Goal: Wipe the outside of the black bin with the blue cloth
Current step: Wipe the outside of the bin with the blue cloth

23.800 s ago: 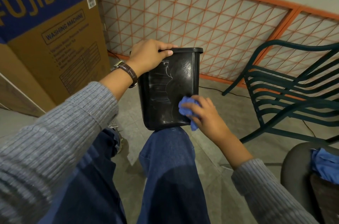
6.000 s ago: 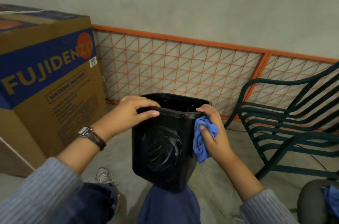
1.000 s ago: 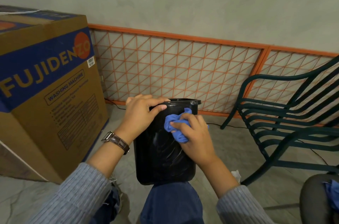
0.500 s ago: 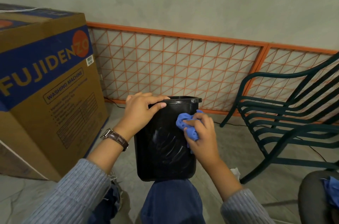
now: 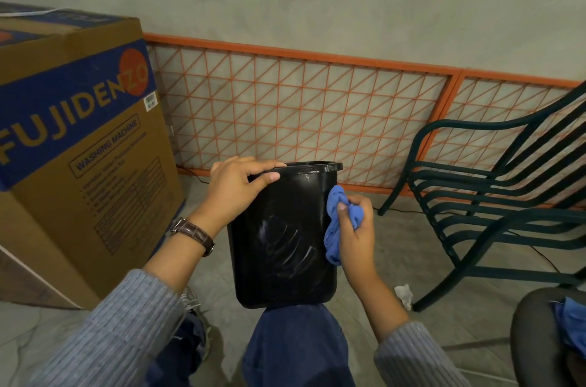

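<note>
2 hands flank the black bin (image 5: 282,237): left hand (image 5: 236,188) gripping its rim, right hand (image 5: 355,228) clutching the blue cloth (image 5: 333,240).

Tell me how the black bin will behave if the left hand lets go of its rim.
The black bin stands tall on one knee, so it would likely tip. The left hand alone steadies it, suggesting it is light. Its glossy wall may slip against the blue cloth in the right hand.

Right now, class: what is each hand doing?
Left hand: closed on the bin rim.
Right hand: closed around the cloth, at the bin's side.
</note>
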### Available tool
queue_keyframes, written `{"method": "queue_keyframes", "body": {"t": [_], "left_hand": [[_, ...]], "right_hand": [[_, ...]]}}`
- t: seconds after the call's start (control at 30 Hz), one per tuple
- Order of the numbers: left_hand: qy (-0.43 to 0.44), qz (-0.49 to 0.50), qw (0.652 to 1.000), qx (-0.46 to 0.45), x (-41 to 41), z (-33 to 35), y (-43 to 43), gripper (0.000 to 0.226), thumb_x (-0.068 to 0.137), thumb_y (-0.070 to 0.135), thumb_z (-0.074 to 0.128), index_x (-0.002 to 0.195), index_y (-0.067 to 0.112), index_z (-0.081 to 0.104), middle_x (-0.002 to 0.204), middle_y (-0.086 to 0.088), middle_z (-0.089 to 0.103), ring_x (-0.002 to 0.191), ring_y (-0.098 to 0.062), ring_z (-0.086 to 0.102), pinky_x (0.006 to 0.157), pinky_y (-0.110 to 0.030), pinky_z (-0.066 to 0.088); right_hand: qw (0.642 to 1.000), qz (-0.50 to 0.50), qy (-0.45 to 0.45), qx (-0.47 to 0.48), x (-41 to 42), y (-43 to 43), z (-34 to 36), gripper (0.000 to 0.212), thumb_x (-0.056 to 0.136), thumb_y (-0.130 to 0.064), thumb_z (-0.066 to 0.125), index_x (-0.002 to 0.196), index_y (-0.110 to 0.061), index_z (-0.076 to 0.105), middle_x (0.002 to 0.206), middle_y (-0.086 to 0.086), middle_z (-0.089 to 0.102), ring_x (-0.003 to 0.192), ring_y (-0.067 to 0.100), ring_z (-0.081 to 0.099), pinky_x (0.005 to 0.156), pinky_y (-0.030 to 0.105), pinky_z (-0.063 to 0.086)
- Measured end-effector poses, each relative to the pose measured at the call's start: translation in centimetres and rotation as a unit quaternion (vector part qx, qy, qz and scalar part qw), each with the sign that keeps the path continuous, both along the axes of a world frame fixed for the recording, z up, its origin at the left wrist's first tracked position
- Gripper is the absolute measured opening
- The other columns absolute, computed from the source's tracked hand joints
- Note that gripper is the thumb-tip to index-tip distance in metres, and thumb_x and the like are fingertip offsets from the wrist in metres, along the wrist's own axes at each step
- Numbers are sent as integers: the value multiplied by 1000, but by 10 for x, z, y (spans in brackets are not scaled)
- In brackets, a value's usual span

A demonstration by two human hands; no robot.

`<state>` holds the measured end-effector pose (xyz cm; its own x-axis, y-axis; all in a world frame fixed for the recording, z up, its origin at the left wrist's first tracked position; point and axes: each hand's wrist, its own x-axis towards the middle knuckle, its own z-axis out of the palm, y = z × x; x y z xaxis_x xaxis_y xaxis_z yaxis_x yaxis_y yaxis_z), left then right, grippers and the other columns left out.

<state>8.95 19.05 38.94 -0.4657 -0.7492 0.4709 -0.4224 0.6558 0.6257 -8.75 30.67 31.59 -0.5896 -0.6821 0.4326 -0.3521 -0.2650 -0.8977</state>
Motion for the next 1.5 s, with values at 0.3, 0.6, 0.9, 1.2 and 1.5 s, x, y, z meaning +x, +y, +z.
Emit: {"method": "queue_keyframes", "body": {"t": [0.3, 0.6, 0.9, 1.2, 1.5], "left_hand": [[2, 5, 1000, 2, 2, -1, -1, 24, 81, 48, 54, 104, 56, 53, 88, 21, 64, 97, -11, 56, 93, -50, 40], [1, 22, 1000, 13, 1, -1, 0, 23, 84, 43, 59, 107, 46, 61, 94, 9, 70, 99, -14, 56, 96, -49, 38], [-6, 39, 999, -8, -3, 2, 8, 23, 86, 38, 58, 108, 43, 63, 98, 10, 68, 102, -14, 54, 99, -41, 30], [-34, 61, 998, -5, -3, 3, 8, 25, 88, 40, 55, 112, 40, 63, 103, 9, 68, 106, -14, 53, 92, -33, 22], [-46, 74, 996, -6, -5, 4, 9, 27, 88, 42, 55, 113, 38, 63, 110, 8, 67, 110, -12, 52, 90, -30, 21]], "right_hand": [[997, 33, -11, 72, -1, 18, -27, 4, 95, -24, 50, 93, -25, 48, 93, -2, 54, 89, 14, 55, 77, 23, 45], [986, 46, 160, 33, 3, 28, -52, 18, 87, -30, 52, 105, -31, 52, 119, 1, 42, 120, 9, 41, 102, 17, 34], [989, -35, 139, 20, 12, 22, -36, 8, 87, -31, 53, 93, -29, 48, 101, -2, 48, 96, 3, 47, 85, 11, 37], [982, 20, 172, 79, 1, 32, -38, 9, 90, -17, 60, 95, -19, 52, 100, -8, 46, 96, -1, 50, 80, 9, 40], [960, 22, 264, 91, 8, 29, -42, 14, 84, -19, 61, 98, -18, 57, 103, 0, 49, 95, 5, 50, 79, 18, 42]]}}
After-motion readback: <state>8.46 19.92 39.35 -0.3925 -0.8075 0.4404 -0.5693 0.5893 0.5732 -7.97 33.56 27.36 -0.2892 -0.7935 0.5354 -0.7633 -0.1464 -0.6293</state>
